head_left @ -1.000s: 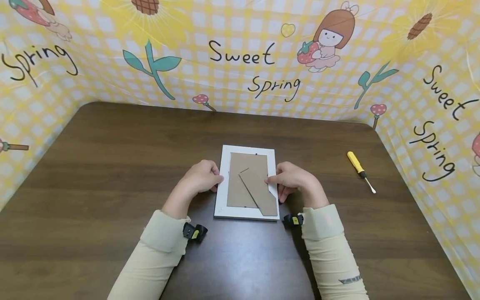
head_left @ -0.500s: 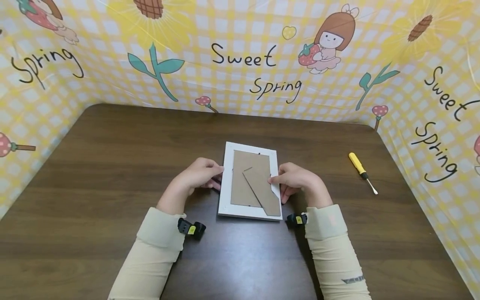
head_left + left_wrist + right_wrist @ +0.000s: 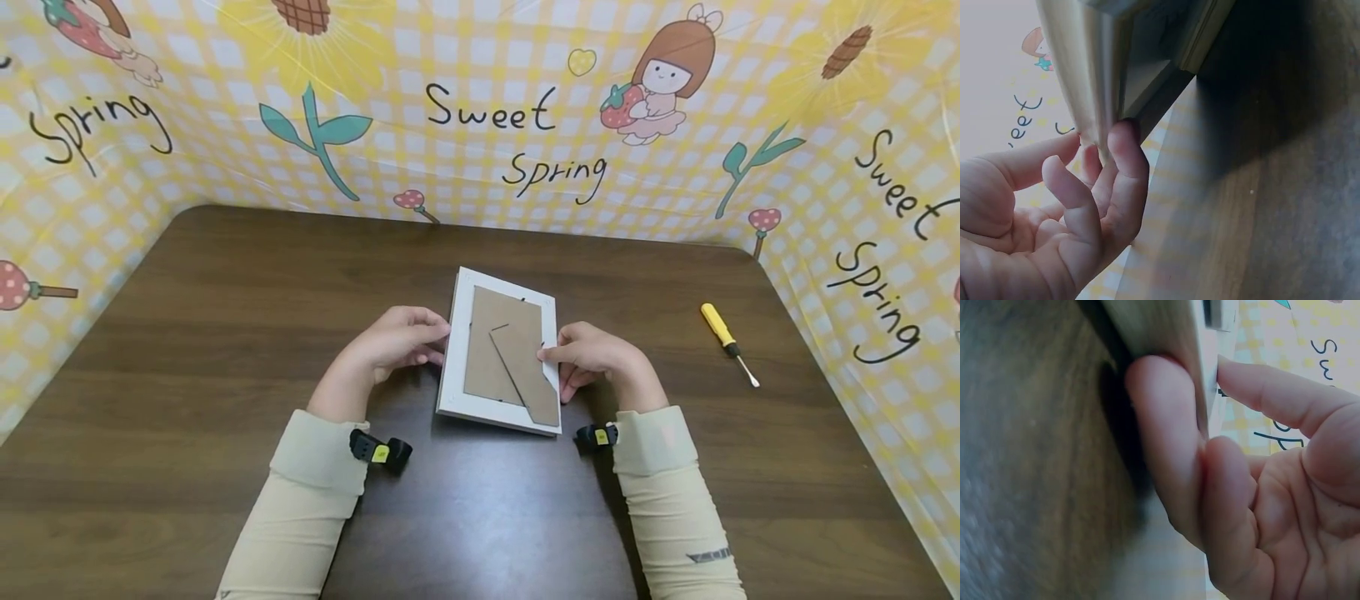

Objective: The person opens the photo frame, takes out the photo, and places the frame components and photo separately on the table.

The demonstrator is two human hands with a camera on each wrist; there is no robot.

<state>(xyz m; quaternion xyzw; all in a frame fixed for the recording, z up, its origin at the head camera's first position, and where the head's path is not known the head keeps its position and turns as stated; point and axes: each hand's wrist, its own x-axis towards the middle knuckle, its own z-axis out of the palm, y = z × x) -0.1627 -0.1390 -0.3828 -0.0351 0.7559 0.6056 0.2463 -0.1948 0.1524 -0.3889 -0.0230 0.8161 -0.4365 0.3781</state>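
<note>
A white picture frame (image 3: 452,367) lies back side up, with a brown backing board (image 3: 483,367) and a flat brown stand leg (image 3: 525,371) on it. Its left side is tilted up off the table. My left hand (image 3: 399,340) pinches the left edge, thumb on top and fingers beneath; in the left wrist view the fingertips (image 3: 1125,150) curl under the raised edge. On the opposite edge, my right hand (image 3: 600,358) grips with the thumb on the back and fingers against the side (image 3: 1166,412). The front of the frame faces down, mostly hidden.
A screwdriver (image 3: 720,329) with a yellow and black handle lies on the right of the dark wooden table (image 3: 225,333). A yellow checked cloth (image 3: 465,50) stands around the back and sides. Each wrist wears a small black camera (image 3: 380,450).
The left hand has lifted the left side of the picture frame, so the frame now tilts down toward the right. The right hand keeps its hold, nearly in place.
</note>
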